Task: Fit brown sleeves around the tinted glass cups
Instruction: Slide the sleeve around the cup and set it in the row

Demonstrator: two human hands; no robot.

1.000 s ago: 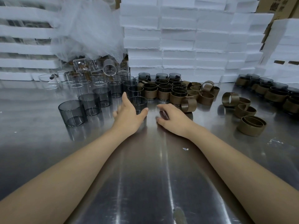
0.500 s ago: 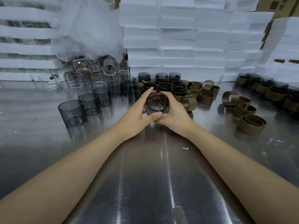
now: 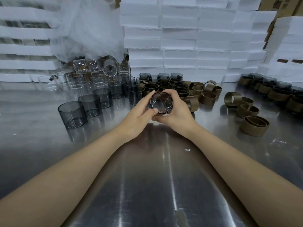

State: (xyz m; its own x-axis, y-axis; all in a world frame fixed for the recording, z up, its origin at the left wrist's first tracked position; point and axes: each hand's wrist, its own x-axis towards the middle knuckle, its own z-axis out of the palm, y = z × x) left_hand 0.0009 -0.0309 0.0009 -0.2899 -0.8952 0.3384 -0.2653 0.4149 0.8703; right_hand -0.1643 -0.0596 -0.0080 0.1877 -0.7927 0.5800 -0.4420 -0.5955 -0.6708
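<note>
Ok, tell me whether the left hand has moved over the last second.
Yes. The left hand has shifted right and slightly up, away from the frontmost bare cup, and now grips the raised cup.

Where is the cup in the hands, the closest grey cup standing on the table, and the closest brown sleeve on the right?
held cup (image 3: 161,104): head view, inside its open mouth.
nearest grey cup (image 3: 72,116): head view, on its side wall.
nearest brown sleeve (image 3: 253,129): head view, on its outer wall.

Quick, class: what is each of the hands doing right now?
Left hand: grips the tinted glass cup.
Right hand: grips the same cup.
</note>
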